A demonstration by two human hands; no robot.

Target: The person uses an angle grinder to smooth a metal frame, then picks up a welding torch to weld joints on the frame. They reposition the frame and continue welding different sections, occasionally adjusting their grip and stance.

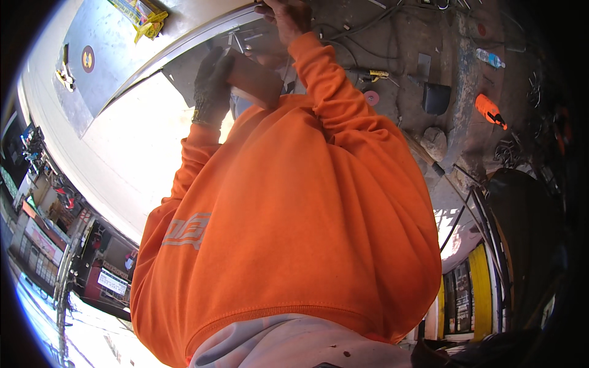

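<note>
A dark glove covers my left hand [211, 89], which is closed on the side of a brown, box-like rectangular panel [256, 80]. I cannot make out exactly what kind of thing the panel is. My bare right hand [288, 19] is up at the top edge of the view, its fingers curled at the end of a long metal bar [202, 38]. That bar runs along the edge of a large pale sheet [116, 61]. Thin metal rods [238, 42] show between my two hands.
On the dark floor to the right are a yellow tool [375, 76], a pink disc [371, 98], a black flat object [436, 99], a water bottle [490, 58] and an orange bottle [491, 111]. Cables [362, 52] lie there. A yellow packet [147, 21] rests on the sheet.
</note>
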